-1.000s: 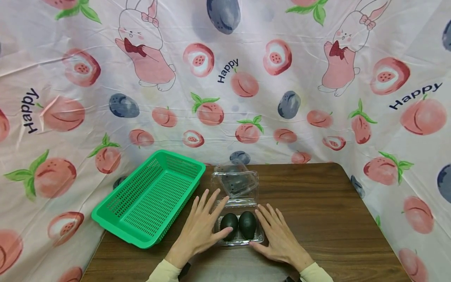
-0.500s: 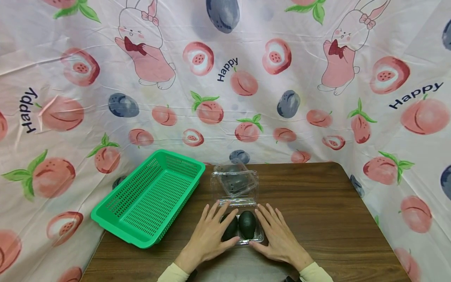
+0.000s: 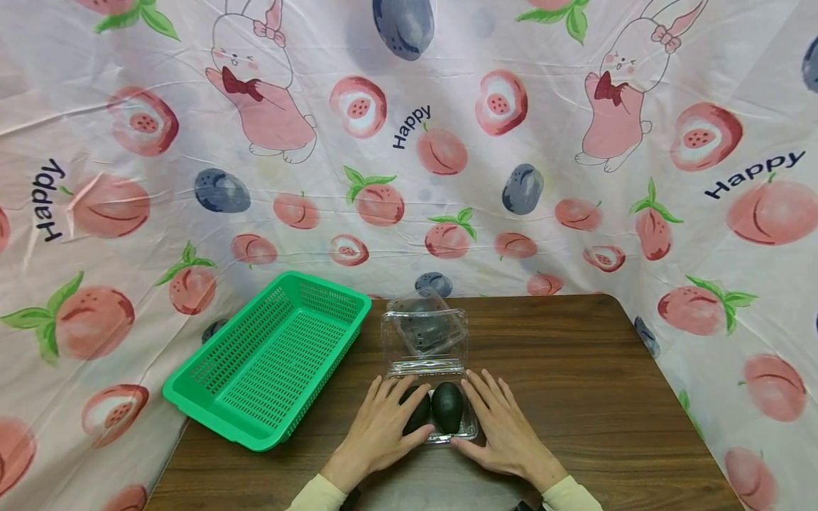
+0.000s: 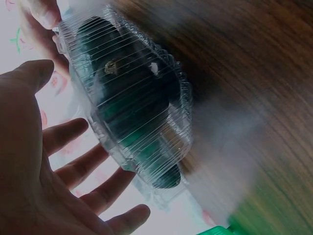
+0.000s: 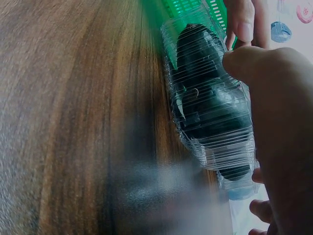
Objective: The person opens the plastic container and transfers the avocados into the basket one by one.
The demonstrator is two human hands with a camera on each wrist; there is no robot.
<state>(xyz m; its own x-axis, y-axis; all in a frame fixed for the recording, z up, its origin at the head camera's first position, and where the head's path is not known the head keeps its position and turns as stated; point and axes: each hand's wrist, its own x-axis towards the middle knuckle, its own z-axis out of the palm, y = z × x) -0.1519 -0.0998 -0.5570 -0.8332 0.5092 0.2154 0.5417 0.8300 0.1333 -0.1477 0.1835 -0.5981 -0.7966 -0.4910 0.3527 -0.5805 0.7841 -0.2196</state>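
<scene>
In the head view, two dark green avocados, one on the left (image 3: 418, 413) and one on the right (image 3: 447, 407), lie side by side in a clear plastic clamshell box (image 3: 441, 439). Its lid (image 3: 427, 365) stands raised at the back. My left hand (image 3: 382, 426) spreads over the left side, partly covering the left avocado. Along the right side lies my right hand (image 3: 508, 431), fingers straight. In the left wrist view, the left fingers (image 4: 110, 191) lie along the box's ribbed wall (image 4: 132, 98). The right wrist view shows the right thumb (image 5: 239, 61) at the box's edge.
A green plastic basket (image 3: 275, 362) sits at an angle on the left of the wooden table (image 3: 562, 362). Behind the box, a second clear plastic piece (image 3: 431, 330) shows through the lid. A patterned cloth (image 3: 409, 184) hangs around the table.
My left hand has moved right and slightly nearer, now covering part of the left avocado. My right hand stays in place, and the box and basket have not visibly moved.
</scene>
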